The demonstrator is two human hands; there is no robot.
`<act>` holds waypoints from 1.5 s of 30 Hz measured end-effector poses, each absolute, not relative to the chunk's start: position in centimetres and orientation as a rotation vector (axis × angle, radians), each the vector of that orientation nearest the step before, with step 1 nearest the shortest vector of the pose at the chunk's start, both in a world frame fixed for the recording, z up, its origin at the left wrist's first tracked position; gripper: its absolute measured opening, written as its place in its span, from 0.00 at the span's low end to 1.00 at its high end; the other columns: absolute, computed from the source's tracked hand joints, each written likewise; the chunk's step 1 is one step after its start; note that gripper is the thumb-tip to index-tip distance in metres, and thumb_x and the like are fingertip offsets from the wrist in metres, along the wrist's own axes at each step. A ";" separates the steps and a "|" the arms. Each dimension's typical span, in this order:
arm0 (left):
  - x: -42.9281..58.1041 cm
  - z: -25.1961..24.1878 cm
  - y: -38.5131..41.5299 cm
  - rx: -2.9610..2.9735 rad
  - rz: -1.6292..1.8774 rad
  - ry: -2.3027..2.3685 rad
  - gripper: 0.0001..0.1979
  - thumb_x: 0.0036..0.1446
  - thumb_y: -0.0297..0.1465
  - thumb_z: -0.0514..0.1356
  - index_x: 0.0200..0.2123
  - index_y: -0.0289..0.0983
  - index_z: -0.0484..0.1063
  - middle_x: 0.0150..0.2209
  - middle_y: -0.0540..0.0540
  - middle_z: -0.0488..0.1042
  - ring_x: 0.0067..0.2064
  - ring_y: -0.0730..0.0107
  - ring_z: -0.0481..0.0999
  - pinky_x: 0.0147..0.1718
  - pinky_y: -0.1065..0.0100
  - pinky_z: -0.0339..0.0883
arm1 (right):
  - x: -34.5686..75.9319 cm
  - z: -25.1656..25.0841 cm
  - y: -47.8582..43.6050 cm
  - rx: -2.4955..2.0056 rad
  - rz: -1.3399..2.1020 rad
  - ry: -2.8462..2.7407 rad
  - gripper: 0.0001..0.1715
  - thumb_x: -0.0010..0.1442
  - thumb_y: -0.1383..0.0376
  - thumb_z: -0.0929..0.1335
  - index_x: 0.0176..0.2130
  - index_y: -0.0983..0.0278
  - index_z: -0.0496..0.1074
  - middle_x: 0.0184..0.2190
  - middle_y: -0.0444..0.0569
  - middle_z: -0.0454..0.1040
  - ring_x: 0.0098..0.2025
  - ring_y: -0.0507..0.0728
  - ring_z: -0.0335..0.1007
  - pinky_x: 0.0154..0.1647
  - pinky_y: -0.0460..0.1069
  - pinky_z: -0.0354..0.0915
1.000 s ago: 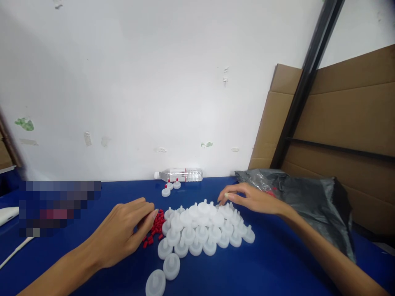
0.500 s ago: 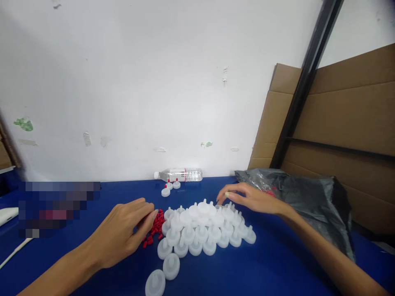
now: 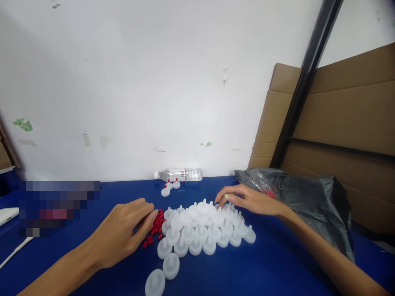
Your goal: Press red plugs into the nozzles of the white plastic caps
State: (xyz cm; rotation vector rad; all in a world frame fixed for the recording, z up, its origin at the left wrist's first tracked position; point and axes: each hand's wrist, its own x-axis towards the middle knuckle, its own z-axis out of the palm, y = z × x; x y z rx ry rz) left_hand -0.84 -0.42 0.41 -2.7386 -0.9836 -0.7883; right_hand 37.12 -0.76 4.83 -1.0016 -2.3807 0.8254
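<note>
A heap of white translucent nozzle caps (image 3: 201, 233), each a round disc with a short spout, lies in the middle of the blue table. Small red caps (image 3: 158, 224) are piled against its left side. My left hand (image 3: 131, 226) rests beside the red caps, its fingers curled in and the thumb close to them; whatever may be between the fingertips is hidden. At the heap's far right edge, my right hand (image 3: 247, 199) reaches over the white nozzle caps with fingers bent and apart. Its fingertips are at the caps, and no held thing shows.
Along the wall lies a clear plastic bottle (image 3: 185, 174), with a few white nozzle caps bearing red tips (image 3: 166, 191) before it. A black plastic bag (image 3: 314, 201) and cardboard (image 3: 348, 115) occupy the right. A white cable (image 3: 15, 251) runs at the left, near a blurred patch.
My right hand has shifted slightly left along the far edge of the heap. My left hand and the caps look unchanged.
</note>
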 end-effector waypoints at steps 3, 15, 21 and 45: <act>-0.8 0.4 -0.5 -2.738 -0.791 -1.014 0.18 0.73 0.29 0.45 0.27 0.39 0.59 0.24 0.53 0.63 0.26 0.71 0.62 0.28 0.65 0.52 | 37.1 4.9 -0.8 -1.004 0.832 -2.379 0.24 0.75 0.49 0.60 0.52 0.59 0.76 0.45 0.48 0.81 0.48 0.58 0.75 0.51 0.54 0.64; -0.9 0.3 -0.3 -2.736 -0.798 -0.986 0.18 0.73 0.29 0.46 0.27 0.39 0.60 0.24 0.52 0.63 0.26 0.71 0.62 0.28 0.65 0.52 | 37.0 4.9 -0.8 -0.976 0.868 -2.381 0.21 0.73 0.50 0.64 0.52 0.59 0.76 0.47 0.49 0.80 0.49 0.59 0.76 0.52 0.55 0.67; -0.6 0.5 -0.6 -2.750 -0.808 -1.052 0.18 0.73 0.30 0.45 0.27 0.39 0.60 0.24 0.52 0.63 0.27 0.70 0.62 0.29 0.65 0.52 | 36.7 5.1 -1.0 -0.997 0.902 -2.365 0.20 0.69 0.49 0.67 0.50 0.58 0.77 0.49 0.49 0.80 0.51 0.60 0.75 0.56 0.57 0.66; -0.4 0.8 -0.9 -2.747 -0.814 -1.056 0.19 0.73 0.30 0.46 0.27 0.39 0.60 0.24 0.53 0.63 0.27 0.71 0.62 0.29 0.65 0.53 | 36.5 4.3 -1.7 -1.190 0.844 -2.527 0.59 0.48 0.55 0.81 0.70 0.47 0.56 0.64 0.47 0.67 0.66 0.68 0.61 0.67 0.61 0.54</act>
